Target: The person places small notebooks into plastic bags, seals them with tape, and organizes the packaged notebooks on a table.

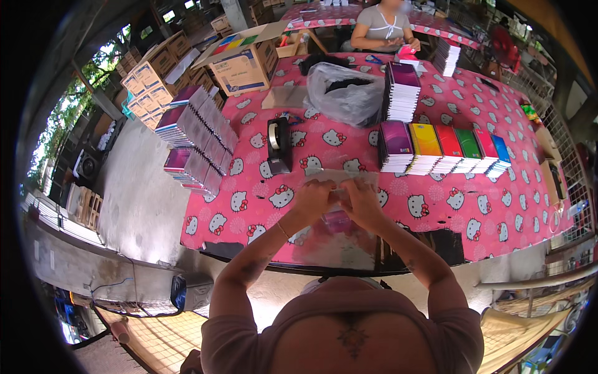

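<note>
While both forearms reach in from the near edge, the left hand (pixel 315 197) and right hand (pixel 361 201) are close together, fingers bent over the far end of a clear plastic-covered item (pixel 337 220); can't tell whether either is clamped on it, fingertips hidden. Item is at the table's near side, in front of the person's chest: see-through, shiny, pink-purple showing through, outline blurred. A clear sheet (pixel 349 250) lies under and around it. Surface: pink tablecloth (pixel 430 187) printed with white cat faces and red bows, dark bare patch (pixel 439 244) at near edge. Black tape dispenser (pixel 280 148) stands beyond the left hand. To the right, a row of spiral notebooks (pixel 442 149) in stacks: purple, yellow, red, green, pink, blue; taller purple-topped stack (pixel 402 93) behind. Far left edge: more notebook stacks (pixel 194 134), purple covers. Farther back, a translucent plastic bag (pixel 344 100) with dark stuff inside, and an open cardboard box (pixel 244 67). Across the table, a co-worker (pixel 381 30) in a grey top, hands near a pink item (pixel 408 51). Room: grey concrete floor (pixel 134 193), piled cartons (pixel 149 84) left, red fan (pixel 504 50) back right, mesh wall (pixel 580 199) right.
</note>
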Demonstrator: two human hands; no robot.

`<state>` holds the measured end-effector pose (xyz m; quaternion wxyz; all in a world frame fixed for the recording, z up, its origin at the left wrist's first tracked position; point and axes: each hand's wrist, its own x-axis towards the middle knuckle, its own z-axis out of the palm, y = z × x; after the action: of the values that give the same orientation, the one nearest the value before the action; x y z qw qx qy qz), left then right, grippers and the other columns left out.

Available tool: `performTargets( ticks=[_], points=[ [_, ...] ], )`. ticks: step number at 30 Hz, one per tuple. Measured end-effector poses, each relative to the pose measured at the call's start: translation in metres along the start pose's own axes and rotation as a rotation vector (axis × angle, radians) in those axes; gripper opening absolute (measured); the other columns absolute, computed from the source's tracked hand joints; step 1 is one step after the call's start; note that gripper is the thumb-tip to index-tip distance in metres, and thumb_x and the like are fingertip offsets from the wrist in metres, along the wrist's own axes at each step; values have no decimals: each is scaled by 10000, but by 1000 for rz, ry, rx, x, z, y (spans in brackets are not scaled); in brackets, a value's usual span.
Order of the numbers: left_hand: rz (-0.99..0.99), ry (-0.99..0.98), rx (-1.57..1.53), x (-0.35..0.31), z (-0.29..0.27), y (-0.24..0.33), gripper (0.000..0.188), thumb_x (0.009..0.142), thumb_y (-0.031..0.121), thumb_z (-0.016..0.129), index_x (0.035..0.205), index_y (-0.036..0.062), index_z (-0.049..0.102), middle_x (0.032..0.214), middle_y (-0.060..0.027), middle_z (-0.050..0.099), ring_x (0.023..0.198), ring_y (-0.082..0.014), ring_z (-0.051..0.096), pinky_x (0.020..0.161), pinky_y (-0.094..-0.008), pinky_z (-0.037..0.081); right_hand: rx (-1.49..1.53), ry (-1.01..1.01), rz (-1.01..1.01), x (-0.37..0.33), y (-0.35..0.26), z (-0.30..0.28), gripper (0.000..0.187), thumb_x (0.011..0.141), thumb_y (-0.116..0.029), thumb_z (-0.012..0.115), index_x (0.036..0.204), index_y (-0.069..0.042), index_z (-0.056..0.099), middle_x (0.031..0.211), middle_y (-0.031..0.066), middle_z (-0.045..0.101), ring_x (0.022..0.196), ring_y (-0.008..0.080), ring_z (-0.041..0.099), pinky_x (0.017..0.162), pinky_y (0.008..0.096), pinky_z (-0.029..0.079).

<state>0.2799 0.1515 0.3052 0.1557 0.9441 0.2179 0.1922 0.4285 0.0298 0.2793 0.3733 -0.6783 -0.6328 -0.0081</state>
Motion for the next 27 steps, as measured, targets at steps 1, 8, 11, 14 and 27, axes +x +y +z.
performTargets(
  ticks=[1,8,11,14,27],
  points=[
    [51,50,42,1,-1,-1,302,795,176,751,1054,38,680,853,-148,697,782,-289,670,710,-385,543,-91,68,-26,3,0,-2,495,791,-132,765,1216,-84,515,1108,152,577,954,302,589,805,405,481],
    [-243,-134,-1051,17,34,-61,389,848,222,750,1149,-1,644,1018,-167,679,921,-245,667,794,-362,527,796,-65,543,-11,51,20,552,724,-110,829,1205,-91,560,1114,83,531,1034,199,529,865,346,486],
    [-305,632,74,10,27,-181,320,862,220,739,1081,-2,667,937,-80,679,801,-162,639,713,-297,523,864,-67,548,-6,26,41,547,719,-82,816,1202,-99,559,1111,73,517,1039,187,508,853,332,484],
    [-830,323,-872,-4,3,-252,303,831,221,752,1055,26,691,808,-32,651,632,-131,583,586,-314,516,905,-52,551,-1,22,56,515,723,-72,802,1176,-105,560,1104,64,509,1033,184,501,856,322,476],
    [-725,444,-428,-32,48,-257,143,856,136,662,945,54,738,828,-106,730,751,-196,698,611,-349,540,723,23,470,-3,21,47,494,724,-86,794,1162,-98,566,1111,46,502,1076,181,491,883,310,465]
  ],
)
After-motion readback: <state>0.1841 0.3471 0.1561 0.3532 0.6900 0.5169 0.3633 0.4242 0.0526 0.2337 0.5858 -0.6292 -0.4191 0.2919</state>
